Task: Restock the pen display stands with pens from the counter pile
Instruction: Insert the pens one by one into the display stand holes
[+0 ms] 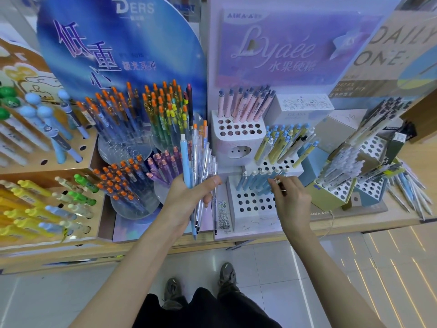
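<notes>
Hands: two, both bare, above the front edge of the desk (354, 221).
Left hand (189, 197): grips a fanned bundle of pens (198, 162), about eight, one solid blue and the rest clear.
Right hand (292, 200): pinches one dark-tipped pen (281, 187) at the front tier of the white stand (250, 204).
Front tier: one row of pale blue pens (254, 183), about nine.
Loose pile (411, 192): at the desk's right edge, too blurred to count.

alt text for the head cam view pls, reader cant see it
A person's left hand grips a bundle of pens while the right hand pinches a single pen at a white holed stand partly filled with pale blue pens. More pen displays crowd the wooden counter around them.
</notes>
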The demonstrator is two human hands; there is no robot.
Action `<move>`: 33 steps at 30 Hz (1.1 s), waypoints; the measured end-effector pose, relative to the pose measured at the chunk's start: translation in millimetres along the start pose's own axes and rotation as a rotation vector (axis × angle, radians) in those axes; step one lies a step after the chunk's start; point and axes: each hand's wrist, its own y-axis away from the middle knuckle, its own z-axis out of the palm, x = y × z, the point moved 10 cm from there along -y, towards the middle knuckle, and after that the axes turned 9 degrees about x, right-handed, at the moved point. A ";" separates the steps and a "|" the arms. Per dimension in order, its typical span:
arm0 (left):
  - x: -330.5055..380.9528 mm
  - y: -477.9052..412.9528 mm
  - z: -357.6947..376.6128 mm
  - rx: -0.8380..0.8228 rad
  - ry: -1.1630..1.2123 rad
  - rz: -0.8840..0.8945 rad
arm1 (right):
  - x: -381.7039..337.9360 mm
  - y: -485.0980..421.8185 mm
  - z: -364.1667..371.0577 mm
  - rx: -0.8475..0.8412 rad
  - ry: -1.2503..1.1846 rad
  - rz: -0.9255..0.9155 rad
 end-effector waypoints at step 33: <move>-11.4 0.1 10.4 -0.041 -0.027 -0.047 | 17.0 -9.8 -21.4 0.026 -0.028 0.137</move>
